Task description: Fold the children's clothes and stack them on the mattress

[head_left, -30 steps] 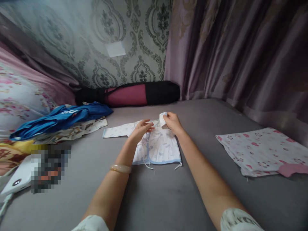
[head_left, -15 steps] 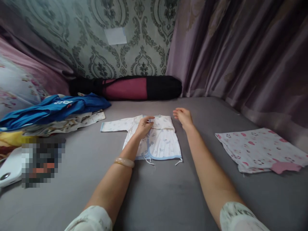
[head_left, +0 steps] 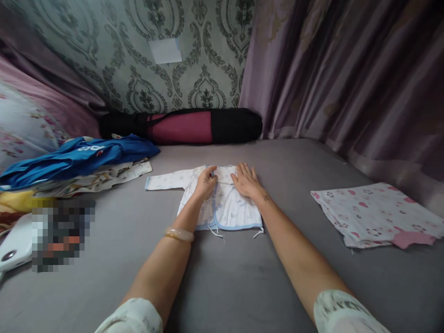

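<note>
Your right hand (head_left: 247,180) has come in from the bare bed beside the garment and now lies on it, while the left has barely shifted. At the far left a blue garment (head_left: 79,156) is heaped on a printed cloth (head_left: 107,176), well apart from your hands. Next comes the baby shirt (head_left: 227,208), white with pale blue trim and loose ties at the hem, lying flat on the grey bed (head_left: 243,277) straight ahead of both arms. Its long axis runs away from you, hem nearest and collar farthest. One sleeve (head_left: 163,179) is spread out sideways to the left, while the other side shows no sleeve sticking out and looks tucked in. Your left hand (head_left: 207,178), bracelet (head_left: 178,234) on the wrist, sits at the neckline with fingers curled down onto the cloth; you cannot tell from here whether they pinch the fabric or only press it. That hand is the nearer one to the spread sleeve, which starts just beside it. Your right hand rests just beside it on the opposite shoulder, palm down, fingers wide and flat, gripping nothing. Beyond the collar a rolled mat in a black bag (head_left: 183,126) lies along the wall. Far right, a pink-printed cloth (head_left: 378,212) lies flat, well apart from the shirt.
</note>
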A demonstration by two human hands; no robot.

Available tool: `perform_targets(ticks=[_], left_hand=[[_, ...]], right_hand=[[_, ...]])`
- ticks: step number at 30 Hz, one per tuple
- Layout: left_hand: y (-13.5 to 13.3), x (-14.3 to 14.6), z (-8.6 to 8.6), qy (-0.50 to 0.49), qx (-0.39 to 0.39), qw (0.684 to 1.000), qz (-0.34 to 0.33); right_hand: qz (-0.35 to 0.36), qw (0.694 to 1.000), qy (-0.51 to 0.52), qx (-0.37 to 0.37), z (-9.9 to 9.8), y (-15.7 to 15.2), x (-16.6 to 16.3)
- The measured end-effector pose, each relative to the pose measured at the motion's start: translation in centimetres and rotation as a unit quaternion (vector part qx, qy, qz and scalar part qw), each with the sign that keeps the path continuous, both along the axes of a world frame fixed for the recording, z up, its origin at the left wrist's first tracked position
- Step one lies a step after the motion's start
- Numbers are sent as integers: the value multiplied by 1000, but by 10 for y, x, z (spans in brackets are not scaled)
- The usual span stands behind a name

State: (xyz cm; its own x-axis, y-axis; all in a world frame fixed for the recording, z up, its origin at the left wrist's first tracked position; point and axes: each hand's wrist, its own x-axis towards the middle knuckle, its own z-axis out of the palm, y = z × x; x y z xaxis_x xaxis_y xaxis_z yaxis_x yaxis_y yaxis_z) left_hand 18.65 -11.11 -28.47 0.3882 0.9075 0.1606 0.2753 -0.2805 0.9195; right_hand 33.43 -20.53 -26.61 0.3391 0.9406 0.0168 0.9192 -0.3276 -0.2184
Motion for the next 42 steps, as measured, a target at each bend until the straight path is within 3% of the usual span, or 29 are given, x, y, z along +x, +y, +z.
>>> perform_targets(ticks=[17, 27, 36, 42], left_hand=[[6, -2, -5, 168, 102, 980, -33], [14, 2, -19, 169, 166, 971, -44], [8, -1, -12, 161, 172, 970, -59], [9, 3, -11, 254, 171, 951, -45]], right_hand=[[-16, 999, -24, -22, -11, -2, 5], [-11, 999, -30, -43, -16, 3, 10], [-8, 998, -33, -44, -18, 5, 12], [-8, 998, -35, -48, -20, 6, 13]])
